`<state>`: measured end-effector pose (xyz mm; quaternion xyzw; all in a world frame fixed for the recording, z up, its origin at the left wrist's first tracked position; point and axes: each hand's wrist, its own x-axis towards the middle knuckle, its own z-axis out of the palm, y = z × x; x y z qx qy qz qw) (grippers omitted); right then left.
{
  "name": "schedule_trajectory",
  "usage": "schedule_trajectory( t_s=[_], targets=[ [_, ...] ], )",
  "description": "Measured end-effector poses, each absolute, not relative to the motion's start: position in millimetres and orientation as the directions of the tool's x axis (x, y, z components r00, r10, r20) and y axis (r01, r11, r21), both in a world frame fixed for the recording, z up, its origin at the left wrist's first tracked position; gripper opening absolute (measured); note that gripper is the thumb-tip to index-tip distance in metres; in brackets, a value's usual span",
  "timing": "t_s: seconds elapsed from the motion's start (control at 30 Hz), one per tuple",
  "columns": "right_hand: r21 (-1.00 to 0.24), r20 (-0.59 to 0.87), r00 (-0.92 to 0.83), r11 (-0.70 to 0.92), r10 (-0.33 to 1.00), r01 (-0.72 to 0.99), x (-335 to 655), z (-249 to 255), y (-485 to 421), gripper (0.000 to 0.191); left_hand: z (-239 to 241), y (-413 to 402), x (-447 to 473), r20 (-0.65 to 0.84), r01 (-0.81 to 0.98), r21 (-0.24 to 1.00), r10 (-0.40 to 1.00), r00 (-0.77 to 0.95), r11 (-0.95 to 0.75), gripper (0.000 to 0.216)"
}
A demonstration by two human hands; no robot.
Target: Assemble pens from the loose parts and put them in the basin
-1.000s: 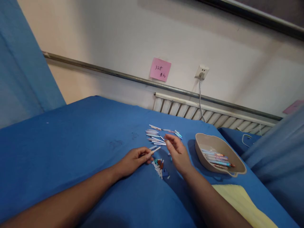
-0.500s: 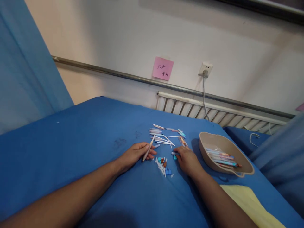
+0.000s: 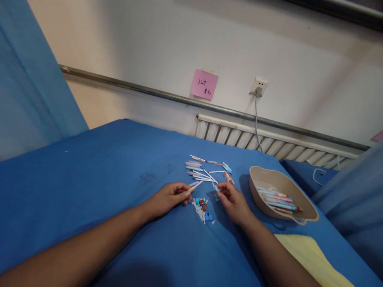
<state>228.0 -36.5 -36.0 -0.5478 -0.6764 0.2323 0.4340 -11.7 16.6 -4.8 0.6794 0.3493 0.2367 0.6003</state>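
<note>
My left hand (image 3: 172,196) is closed on a slim pen part (image 3: 196,185), tan near the fingers, with a thin white end pointing up and right. Its lower length is hidden in my grip. To the right, my right hand (image 3: 235,201) pinches a small pale-bluish pen piece (image 3: 214,187) between thumb and fingers. The two held parts are apart. Between and below the hands lies a pile of small white pen pieces (image 3: 200,213), with brown and teal bits and a blue piece (image 3: 208,216) at its edge. Thin white refills (image 3: 204,179) lie just beyond the hands.
Several pen barrels (image 3: 194,164) lie farther back on the blue cloth (image 3: 128,159). At the right stands a beige basket (image 3: 311,207) with pens (image 3: 278,199) in it. A yellow cloth (image 3: 308,255) lies nearer me. A radiator (image 3: 233,135) runs along the wall.
My right hand has lifted the pale pen piece and turned it more upright. My left hand has tilted its pen part over to the right, so less of it shows.
</note>
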Motion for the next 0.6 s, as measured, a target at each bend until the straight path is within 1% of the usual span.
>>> schedule_trajectory(
  t_s=[0.03, 0.1, 0.17, 0.23, 0.33, 0.6],
  targets=[
    [-0.836, 0.317, -0.027, 0.293, 0.948, 0.464, 225, -35, -38, 0.02, -4, 15, -11, -0.095, 0.208, 0.977, 0.758, 0.646, -0.055, 0.035],
    [-0.891, 0.301, -0.043, 0.297, 0.953, 0.343, 220, -32, -41, 0.021, -2, 12, -10, -0.091, 0.248, 0.964, 0.756, 0.648, -0.097, 0.034],
    [-0.908, 0.299, -0.055, 0.302, 0.953, 0.29, 216, -28, -45, 0.022, -1, 10, -10, -0.083, 0.294, 0.944, 0.758, 0.647, -0.148, 0.033],
    [-0.902, 0.302, -0.069, 0.308, 0.951, 0.303, 213, -25, -48, 0.02, -1, 9, -10, -0.072, 0.329, 0.924, 0.758, 0.648, -0.194, 0.032],
    [-0.864, 0.325, -0.101, 0.338, 0.94, 0.372, 212, -23, -50, 0.018, -1, 8, -11, -0.051, 0.345, 0.908, 0.754, 0.655, -0.238, 0.031],
    [-0.775, 0.396, -0.141, 0.413, 0.907, 0.479, 213, -25, -48, 0.018, 2, 6, -12, -0.058, 0.363, 0.892, 0.728, 0.683, -0.27, 0.032]
  ],
)
